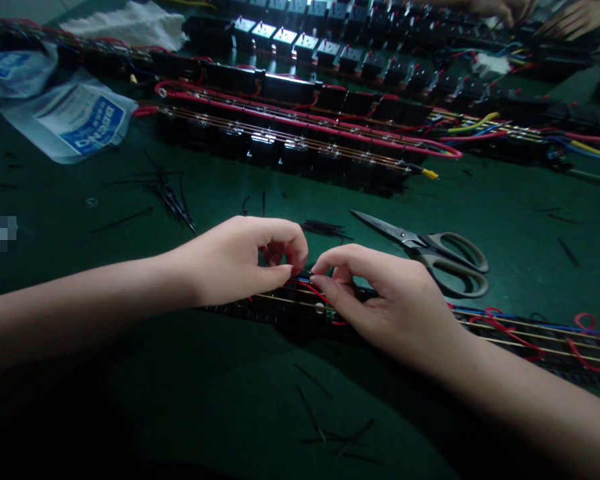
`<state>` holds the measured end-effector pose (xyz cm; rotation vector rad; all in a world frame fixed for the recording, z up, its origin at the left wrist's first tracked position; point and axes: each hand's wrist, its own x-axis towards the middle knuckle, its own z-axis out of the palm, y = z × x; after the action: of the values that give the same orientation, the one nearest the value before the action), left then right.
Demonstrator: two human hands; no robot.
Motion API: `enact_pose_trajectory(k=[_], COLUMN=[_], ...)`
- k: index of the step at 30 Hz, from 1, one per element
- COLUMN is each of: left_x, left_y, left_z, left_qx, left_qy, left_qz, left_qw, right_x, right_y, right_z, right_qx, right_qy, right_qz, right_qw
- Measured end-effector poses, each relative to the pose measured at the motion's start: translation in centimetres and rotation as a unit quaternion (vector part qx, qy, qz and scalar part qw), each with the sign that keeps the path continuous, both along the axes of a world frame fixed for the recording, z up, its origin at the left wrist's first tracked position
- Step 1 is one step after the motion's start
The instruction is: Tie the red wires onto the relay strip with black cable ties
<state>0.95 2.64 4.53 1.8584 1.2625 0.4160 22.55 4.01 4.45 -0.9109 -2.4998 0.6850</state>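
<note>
A long black strip (300,313) with brass rods and red and blue wires runs across the green table, under both hands. My left hand (250,257) is pinched at the strip's upper edge, over the wires. Close to its fingertips, my right hand (380,287) pinches too, thumb against index finger. Between the two sets of fingertips a small dark piece shows beside the blue and red wires; it is too small to make out fully. Scissors (415,247) with grey-black handles lie just beyond my right hand. A small bundle of black ties (325,229) lies behind the fingertips.
More black ties (173,200) lie scattered at left and near the front. Farther back are wired black assemblies (280,140), printed plastic bags (80,120) and a white cloth (130,25). Another person's hands (575,20) are at the top right. The green table (205,413) extends in front.
</note>
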Motion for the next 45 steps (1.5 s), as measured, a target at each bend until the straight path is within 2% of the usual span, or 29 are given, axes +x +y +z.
enact_pose_trajectory(k=[30, 45], left_x=[0.01, -0.05], left_y=[-0.08, 0.06], left_z=[0.17, 0.0], left_qx=[0.021, -0.01], left_qy=[0.01, 0.025], left_qz=[0.008, 0.021], left_qw=[1.0, 0.999], right_x=[-0.03, 0.04], right_y=[-0.13, -0.07], right_z=[-0.24, -0.3], right_qx=[0.002, 0.033], right_qy=[0.012, 0.025], right_qz=[-0.003, 0.014], right_qw=[1.0, 0.999])
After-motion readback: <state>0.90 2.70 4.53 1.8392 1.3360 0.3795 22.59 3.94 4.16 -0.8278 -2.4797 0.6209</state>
